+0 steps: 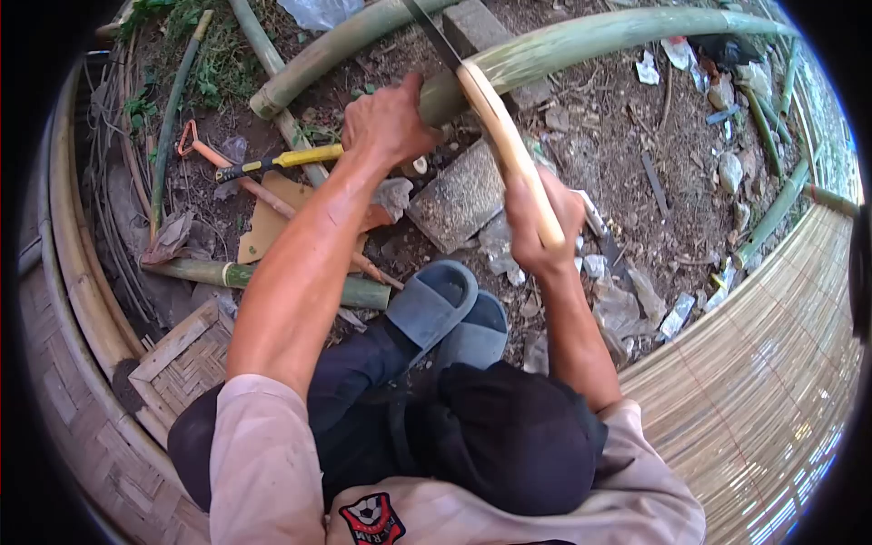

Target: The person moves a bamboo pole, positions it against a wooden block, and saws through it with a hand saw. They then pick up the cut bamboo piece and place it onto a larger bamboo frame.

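A thick green bamboo pole point(590, 47) runs across the top, its near end in the grip of my left hand point(391, 123). Closed round a long pale wooden handle point(509, 136) is my right hand point(543, 222). From the handle's upper end a dark blade point(432, 34) extends up and to the left, over the bamboo close to my left hand. A rough concrete block point(459, 195) lies under the bamboo, between my two hands.
A yellow and black handled tool point(282, 161) lies left of my left hand. Another bamboo pole point(341, 53) rests at the top. Slatted matting point(763, 336) covers the right side. Below are my grey sandals point(431, 304). Plastic scraps point(648, 68) litter the soil.
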Demonstrator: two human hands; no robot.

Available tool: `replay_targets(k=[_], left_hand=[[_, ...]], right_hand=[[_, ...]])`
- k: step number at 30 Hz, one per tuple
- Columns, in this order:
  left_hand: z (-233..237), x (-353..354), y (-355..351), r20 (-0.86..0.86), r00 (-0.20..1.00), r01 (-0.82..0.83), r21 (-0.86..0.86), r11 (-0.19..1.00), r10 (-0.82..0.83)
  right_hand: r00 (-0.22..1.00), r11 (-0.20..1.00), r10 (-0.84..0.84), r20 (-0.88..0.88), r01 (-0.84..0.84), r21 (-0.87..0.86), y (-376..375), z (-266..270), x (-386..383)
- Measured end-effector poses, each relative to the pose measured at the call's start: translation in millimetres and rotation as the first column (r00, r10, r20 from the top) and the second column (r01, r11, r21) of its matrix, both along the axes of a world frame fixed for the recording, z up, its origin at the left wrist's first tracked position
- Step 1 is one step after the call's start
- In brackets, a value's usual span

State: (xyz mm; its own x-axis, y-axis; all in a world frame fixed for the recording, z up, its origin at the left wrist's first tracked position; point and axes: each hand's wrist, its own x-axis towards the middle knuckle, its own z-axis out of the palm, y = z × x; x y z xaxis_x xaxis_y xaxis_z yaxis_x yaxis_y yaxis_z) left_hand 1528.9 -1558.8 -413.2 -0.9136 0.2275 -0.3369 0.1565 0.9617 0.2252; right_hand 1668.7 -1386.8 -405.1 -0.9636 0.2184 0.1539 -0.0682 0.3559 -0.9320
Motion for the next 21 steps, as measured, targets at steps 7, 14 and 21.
replay_targets(k=[7,14,21], left_hand=[[-15.9,-1.5,-3.1,0.034,0.999,-0.012,-0.003,1.0,0.012],[-9.6,-9.8,-5.3,-0.041,0.999,0.016,-0.011,1.0,-0.016],[-4.5,-6.5,-0.9,-0.076,0.997,0.009,-0.036,0.999,-0.012]], right_hand=[[1.0,0.986,-0.026,0.005,0.025,0.167,45.2,5.9,126.6],[0.966,0.645,-0.125,0.226,-0.094,0.758,57.2,-44.0,160.7],[0.999,1.0,-0.001,0.048,0.003,-0.023,6.2,-5.0,-1.4]])
